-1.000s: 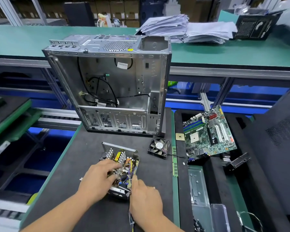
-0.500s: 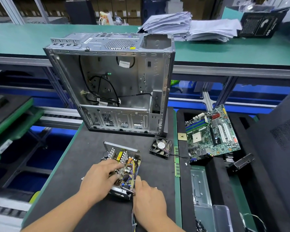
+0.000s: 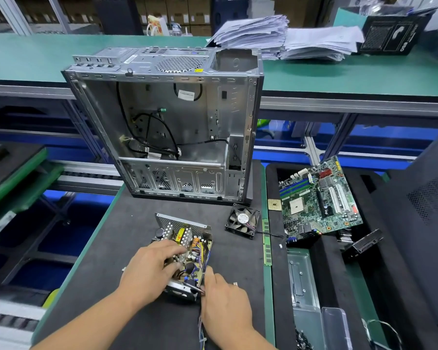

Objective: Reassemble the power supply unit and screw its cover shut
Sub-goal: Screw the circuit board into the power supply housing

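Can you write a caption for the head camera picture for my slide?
Two hands work on an open power supply unit lying before an empty computer case.
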